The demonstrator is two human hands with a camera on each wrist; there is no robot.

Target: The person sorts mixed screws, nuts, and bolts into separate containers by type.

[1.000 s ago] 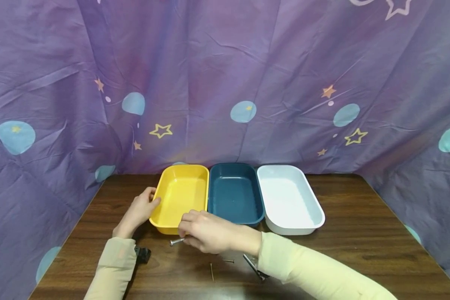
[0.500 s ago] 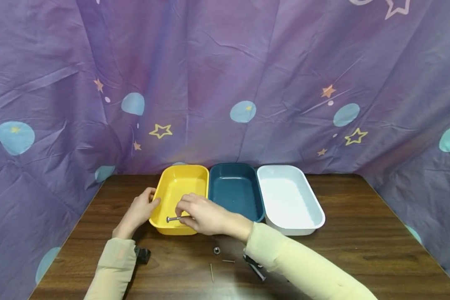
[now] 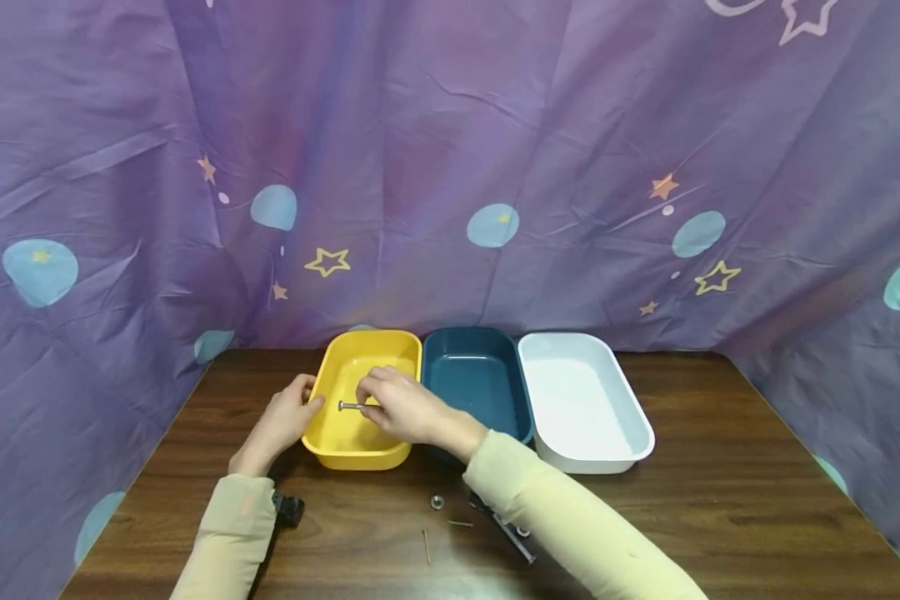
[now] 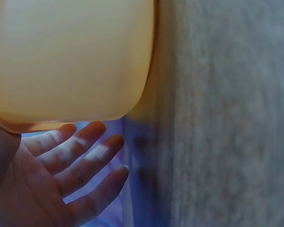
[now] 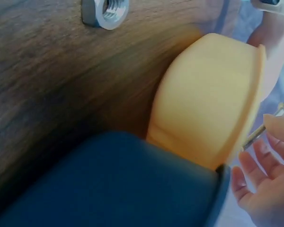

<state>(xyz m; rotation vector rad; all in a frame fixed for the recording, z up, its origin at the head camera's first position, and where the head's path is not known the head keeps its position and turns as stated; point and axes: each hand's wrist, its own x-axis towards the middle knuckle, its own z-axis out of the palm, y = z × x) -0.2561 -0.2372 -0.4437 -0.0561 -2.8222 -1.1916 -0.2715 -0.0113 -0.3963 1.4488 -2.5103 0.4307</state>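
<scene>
Above the inside of a yellow tray (image 3: pixel 356 458), my right hand (image 3: pixel 401 406) pinches a metal bolt (image 3: pixel 350 406) between thumb and fingers. The bolt lies roughly level, its head pointing left. In the right wrist view the bolt (image 5: pixel 261 132) sticks out of the fingertips beside the tray's rim. My left hand (image 3: pixel 281 421) holds the tray's left edge, thumb over the rim and fingers along the outside. In the left wrist view those fingers (image 4: pixel 92 163) are spread, fairly straight, next to the tray wall (image 4: pixel 75 61).
A dark blue tray (image 3: pixel 480 333) and a white tray (image 3: pixel 581 464) stand right of the yellow one. On the wooden table lie a nut (image 3: pixel 437 502), thin screws (image 3: pixel 427 547) and another long bolt (image 3: pixel 517 543) with a dark part partly under my right sleeve. A patterned curtain (image 3: pixel 420 167) hangs behind.
My right hand has carried the bolt forward from in front of the yellow tray to over its inside. The nut on the table came into sight. My left hand stays at the rim.
</scene>
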